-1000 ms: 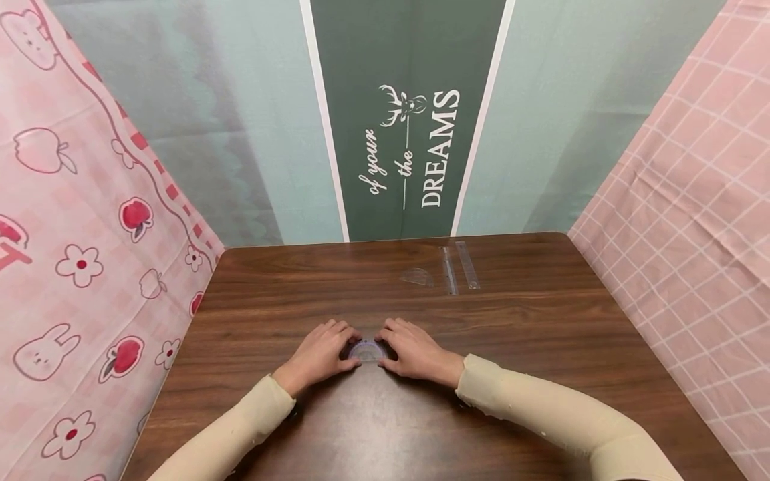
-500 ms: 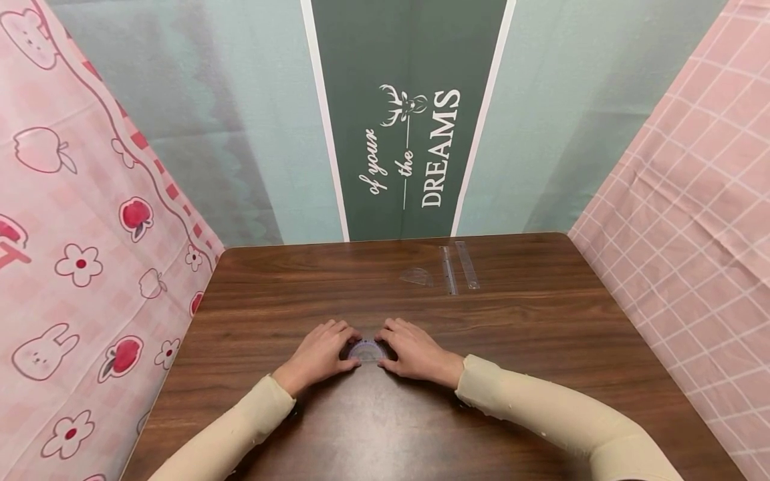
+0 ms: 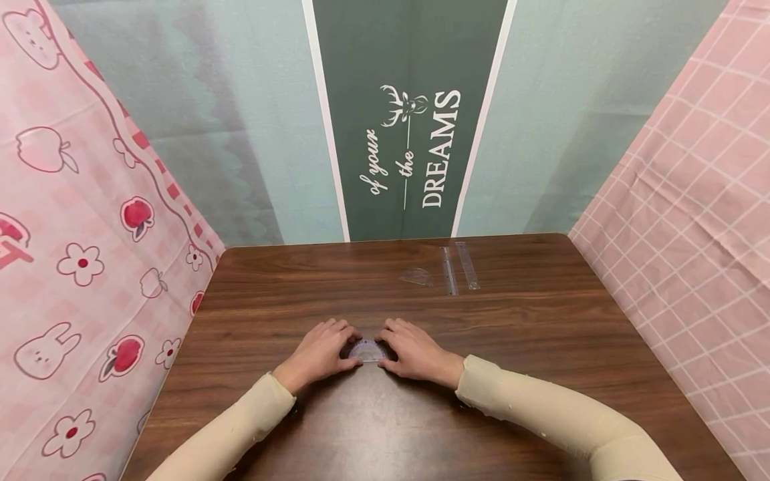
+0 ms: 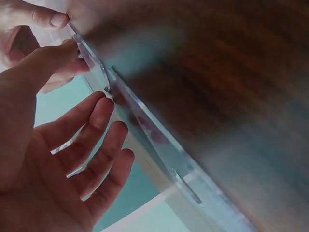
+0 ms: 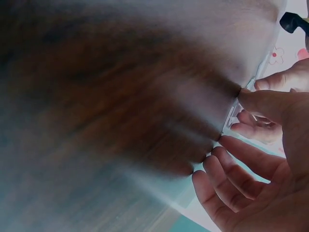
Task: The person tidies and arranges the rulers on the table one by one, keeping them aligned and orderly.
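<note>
A small clear protractor (image 3: 367, 351) with a purplish scale lies between both hands near the middle of the table, its curved side away from the person. At its left end, my left hand (image 3: 319, 353) holds it with thumb and fingers. My right hand (image 3: 416, 351) grips the right end in the same way. Both thumbs are by the straight edge. In the left wrist view the protractor (image 4: 91, 59) appears nearly edge-on between thumb and fingertips. Seen from the right wrist, the fingertips (image 5: 212, 147) meet the tabletop beside it.
Farther back on the brown wooden table (image 3: 271, 287) lie a second clear protractor (image 3: 418, 276) and two clear rulers, a left one (image 3: 449, 271) and a right one (image 3: 468, 266). A green curtain (image 3: 397, 220) hangs behind; pink cloths (image 3: 674, 200) flank both sides.
The hands stay in place. Between them the protractor's straight edge now shows brighter by the thumbs, as if slightly shifted or tilted. The other tools have not moved.
</note>
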